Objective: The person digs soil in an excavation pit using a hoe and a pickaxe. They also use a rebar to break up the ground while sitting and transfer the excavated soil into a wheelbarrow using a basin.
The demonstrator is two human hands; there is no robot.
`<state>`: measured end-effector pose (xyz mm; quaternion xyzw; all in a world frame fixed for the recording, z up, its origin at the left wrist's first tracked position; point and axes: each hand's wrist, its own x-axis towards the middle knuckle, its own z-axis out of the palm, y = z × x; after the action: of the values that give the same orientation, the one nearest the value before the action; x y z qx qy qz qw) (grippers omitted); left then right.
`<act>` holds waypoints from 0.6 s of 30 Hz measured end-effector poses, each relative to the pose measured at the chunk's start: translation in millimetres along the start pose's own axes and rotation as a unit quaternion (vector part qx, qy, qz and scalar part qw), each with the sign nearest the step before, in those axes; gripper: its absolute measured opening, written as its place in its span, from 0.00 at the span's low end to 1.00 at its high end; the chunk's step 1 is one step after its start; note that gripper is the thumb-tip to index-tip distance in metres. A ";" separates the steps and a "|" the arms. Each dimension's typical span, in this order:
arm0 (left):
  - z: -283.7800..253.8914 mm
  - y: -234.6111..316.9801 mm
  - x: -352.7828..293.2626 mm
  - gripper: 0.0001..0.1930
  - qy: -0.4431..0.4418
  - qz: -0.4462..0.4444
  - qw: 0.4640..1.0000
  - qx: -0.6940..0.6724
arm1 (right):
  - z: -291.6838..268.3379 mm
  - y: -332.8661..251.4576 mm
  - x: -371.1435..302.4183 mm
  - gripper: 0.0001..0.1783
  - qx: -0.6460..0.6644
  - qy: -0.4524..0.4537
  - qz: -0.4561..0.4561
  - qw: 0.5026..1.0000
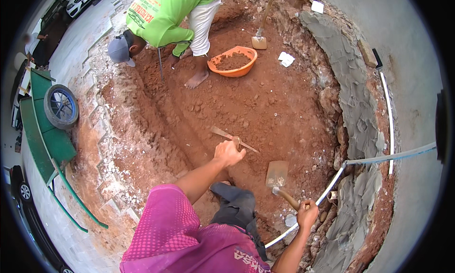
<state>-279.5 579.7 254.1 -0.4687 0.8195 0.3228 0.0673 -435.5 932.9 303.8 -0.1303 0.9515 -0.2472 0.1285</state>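
My left hand [228,153], fingers closed, grips a pickaxe by its wooden handle close under the head. The pickaxe head [219,131] is long, narrow and pointed, and lies across the view above the reddish soil. Off to the right, my right hand [307,213] is wrapped round the wooden handle of a shovel. The shovel's flat, soil-stained blade [277,173] points away from me, over the dug earth. Most of the pickaxe handle is hidden by my fist.
Ahead, a barefoot co-worker in a green shirt [163,17] bends beside an orange basin [244,72] of soil. Another shovel [259,42] stands beyond. A white pipe [332,184] crosses at right, near a rough cement wall [350,83]. A green wheelbarrow [42,126] lies at left.
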 end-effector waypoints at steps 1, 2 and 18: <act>-1.3 0.8 -3.4 0.25 -0.006 0.005 1.000 0.002 | -0.3 0.3 -1.0 0.04 0.002 0.001 0.003 1.000; -3.4 2.3 -5.1 0.26 -0.010 0.011 1.000 0.002 | -1.0 0.2 -1.2 0.04 0.005 0.003 0.004 1.000; 11.9 -3.2 2.3 0.25 0.014 0.004 1.000 -0.001 | 6.2 37.7 10.4 0.04 0.014 0.010 0.038 0.999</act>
<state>-280.5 584.0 242.4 -0.4697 0.8220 0.3175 0.0540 -450.2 958.7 277.8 -0.0900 0.9534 -0.2569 0.1299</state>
